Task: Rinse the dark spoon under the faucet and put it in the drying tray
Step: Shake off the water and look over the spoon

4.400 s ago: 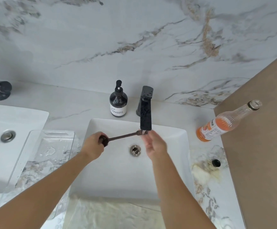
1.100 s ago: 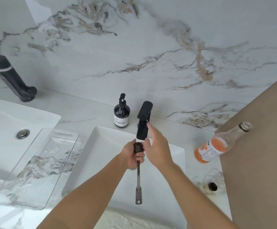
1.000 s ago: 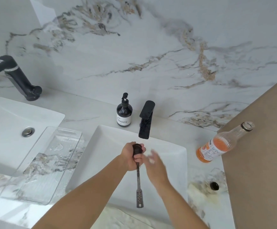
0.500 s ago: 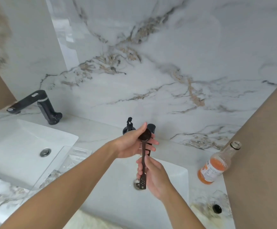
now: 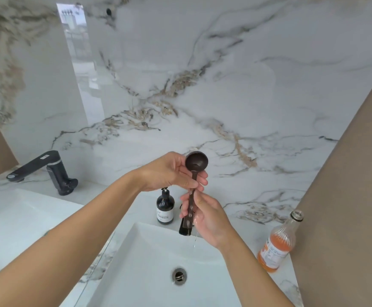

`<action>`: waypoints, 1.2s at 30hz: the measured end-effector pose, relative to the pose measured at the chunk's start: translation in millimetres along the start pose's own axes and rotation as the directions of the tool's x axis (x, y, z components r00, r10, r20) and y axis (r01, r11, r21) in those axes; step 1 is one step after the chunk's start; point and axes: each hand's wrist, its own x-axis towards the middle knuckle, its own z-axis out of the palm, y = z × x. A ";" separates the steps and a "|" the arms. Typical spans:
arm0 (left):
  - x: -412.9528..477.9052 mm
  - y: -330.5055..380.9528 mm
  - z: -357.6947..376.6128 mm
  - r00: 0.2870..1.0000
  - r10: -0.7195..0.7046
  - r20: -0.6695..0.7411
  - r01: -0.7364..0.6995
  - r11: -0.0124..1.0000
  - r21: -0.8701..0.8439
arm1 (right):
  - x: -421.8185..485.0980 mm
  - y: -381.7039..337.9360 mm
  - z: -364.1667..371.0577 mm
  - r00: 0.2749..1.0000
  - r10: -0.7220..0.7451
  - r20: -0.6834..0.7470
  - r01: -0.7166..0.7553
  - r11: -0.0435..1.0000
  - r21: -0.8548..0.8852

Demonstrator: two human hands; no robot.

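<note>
The dark spoon (image 5: 195, 161) stands upright above the white sink (image 5: 149, 251), its round bowl on top and facing me. My left hand (image 5: 171, 171) grips it just under the bowl. My right hand (image 5: 205, 216) holds the lower handle between the fingers. Water drips from that hand into the basin. The black faucet (image 5: 185, 229) is mostly hidden behind the handle and my right hand. The drying tray is out of view.
A dark soap bottle (image 5: 165, 210) stands left of the faucet. An open glass bottle of orange drink (image 5: 278, 244) stands at the right by a brown wall. A second black faucet (image 5: 47, 171) and sink (image 5: 14, 218) lie to the left.
Both hands have lifted the spoon higher, away from the basin. The view has tilted up, so the clear tray at the left has dropped out of sight.
</note>
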 end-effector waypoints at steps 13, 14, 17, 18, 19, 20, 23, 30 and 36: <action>-1.4 9.4 14.5 0.998 0.004 0.057 -0.010 0.994 0.108 | -23.3 9.1 -27.3 1.000 0.015 0.014 -0.010 0.961 -0.277; -1.6 4.3 15.2 0.998 -0.023 0.055 0.017 0.995 0.103 | -28.0 16.0 -28.9 0.999 0.048 0.000 -0.046 0.948 -0.314; -5.3 -13.2 15.3 0.995 -0.091 0.046 0.090 0.996 0.026 | -39.6 23.2 -34.5 0.992 0.113 -0.057 -0.127 0.904 -0.408; -5.8 -18.4 16.3 0.993 -0.109 0.049 0.109 0.994 0.006 | -39.7 20.5 -35.1 0.993 0.097 -0.060 -0.113 0.908 -0.403; -5.8 -21.3 17.6 0.991 -0.123 0.057 0.124 0.992 -0.001 | -37.9 15.3 -33.9 0.996 0.068 -0.058 -0.084 0.922 -0.378; -5.8 -22.9 19.1 0.989 -0.134 0.062 0.134 0.991 -0.003 | -35.4 11.5 -31.3 0.998 0.039 -0.059 -0.056 0.941 -0.334; -4.1 -26.8 21.2 0.992 -0.126 -0.002 0.126 0.990 -0.056 | -38.2 22.1 -28.3 0.996 0.052 -0.077 -0.072 0.956 -0.285; -11.0 -50.3 30.2 0.949 -0.198 -0.246 0.203 0.979 -0.005 | -57.0 49.5 -46.6 0.965 0.135 -0.226 -0.237 0.819 -0.523; -7.2 -88.0 67.3 0.863 -0.259 -0.433 0.292 0.956 0.009 | -63.1 64.4 -36.2 0.949 0.216 -0.231 -0.303 0.831 -0.466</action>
